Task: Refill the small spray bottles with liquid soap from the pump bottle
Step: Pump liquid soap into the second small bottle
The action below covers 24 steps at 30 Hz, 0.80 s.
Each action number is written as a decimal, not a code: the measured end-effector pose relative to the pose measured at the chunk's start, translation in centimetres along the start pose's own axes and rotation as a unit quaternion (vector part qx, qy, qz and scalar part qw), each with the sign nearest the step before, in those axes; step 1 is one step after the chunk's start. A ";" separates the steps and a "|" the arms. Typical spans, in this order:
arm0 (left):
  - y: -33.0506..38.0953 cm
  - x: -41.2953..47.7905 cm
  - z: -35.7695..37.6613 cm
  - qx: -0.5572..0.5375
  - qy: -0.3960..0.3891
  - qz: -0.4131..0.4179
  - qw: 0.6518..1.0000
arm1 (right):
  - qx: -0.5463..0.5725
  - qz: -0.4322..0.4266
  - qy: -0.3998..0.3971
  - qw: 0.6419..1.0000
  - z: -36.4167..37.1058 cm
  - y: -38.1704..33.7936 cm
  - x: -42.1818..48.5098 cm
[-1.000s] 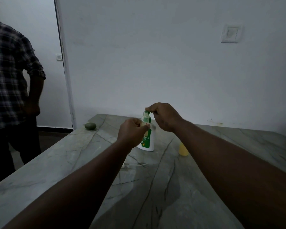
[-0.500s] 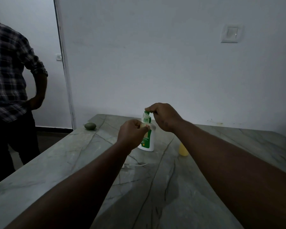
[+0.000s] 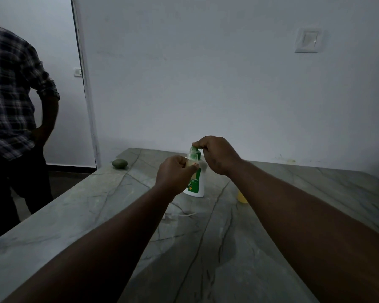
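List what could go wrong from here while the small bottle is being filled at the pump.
1. The left hand holds the small spray bottle up at the pump bottle nozzle; its mouth looks narrow, so soap could miss and run onto the marble table.
2. The right hand presses the pump head with nothing bracing the base, so the pump bottle might tip or slide.
3. The yellow object sits close under the right forearm and may get knocked.

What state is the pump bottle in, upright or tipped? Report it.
Upright. The pump bottle stands with its base flat on the table, green pump at the top under the right hand.
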State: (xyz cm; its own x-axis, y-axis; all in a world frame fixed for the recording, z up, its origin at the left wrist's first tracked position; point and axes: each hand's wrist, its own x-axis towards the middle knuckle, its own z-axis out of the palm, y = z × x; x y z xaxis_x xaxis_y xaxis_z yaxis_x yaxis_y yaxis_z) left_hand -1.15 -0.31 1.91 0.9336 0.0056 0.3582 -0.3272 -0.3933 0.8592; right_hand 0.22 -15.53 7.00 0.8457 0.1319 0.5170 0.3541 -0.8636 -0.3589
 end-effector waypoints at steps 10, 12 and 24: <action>0.3 0.3 -0.3 -0.009 0.001 0.000 1.000 | 0.002 -0.004 0.003 1.000 -0.1 0.0 0.0; 0.1 0.3 -0.1 -0.005 -0.002 -0.004 1.000 | 0.011 -0.001 0.004 1.000 0.2 0.0 -0.2; 0.2 0.4 -0.5 -0.006 0.005 0.002 1.000 | -0.014 -0.013 -0.010 1.000 -0.8 -0.2 0.2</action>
State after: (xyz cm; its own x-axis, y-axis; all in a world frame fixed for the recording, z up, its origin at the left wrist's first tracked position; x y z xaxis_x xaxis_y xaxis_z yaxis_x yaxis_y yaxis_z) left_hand -0.88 0.09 2.42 0.9312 0.0128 0.3643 -0.3321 -0.3823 0.8623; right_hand -0.01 -15.77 7.81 0.8440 0.1649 0.5103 0.3657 -0.8729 -0.3230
